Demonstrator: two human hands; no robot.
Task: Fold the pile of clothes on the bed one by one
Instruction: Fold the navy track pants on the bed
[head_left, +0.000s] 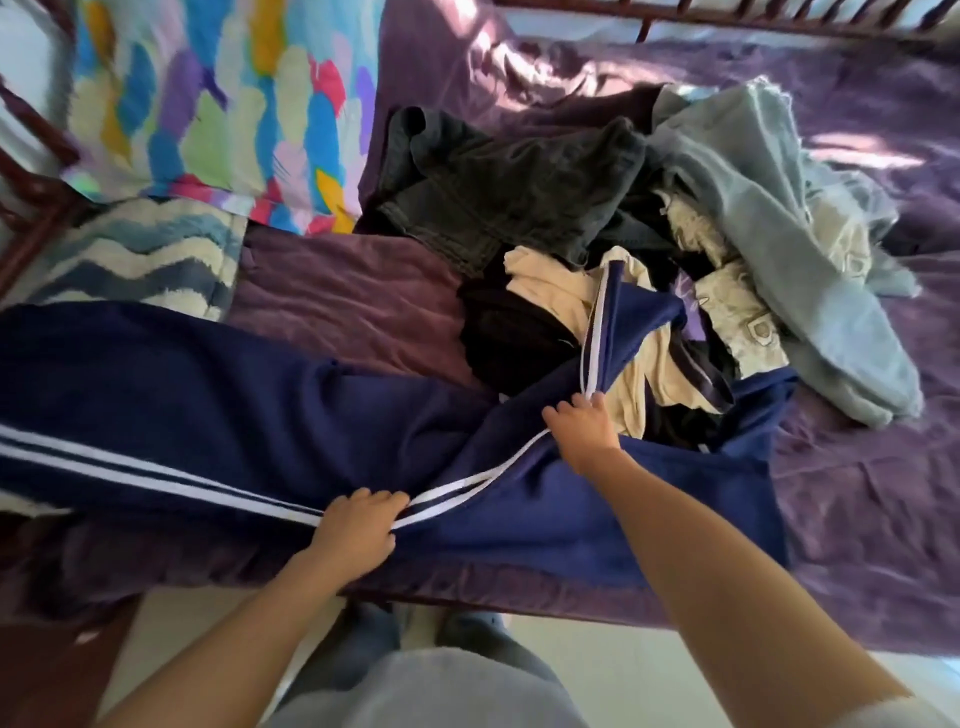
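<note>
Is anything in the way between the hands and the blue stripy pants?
No, nothing. The left hand and the right hand both grip the navy pants. One end of the pants lies on the clothes pile.

Before you, on the bed (857, 493): 1 pair of track pants (208, 415) across the near edge; clothes pile (545, 182) behind them, to your right; 1 pillow (208, 104) at far left.

Navy track pants (208, 405) cut off at left edge, black garment (509, 327) half buried in the pile (727, 218)
</note>
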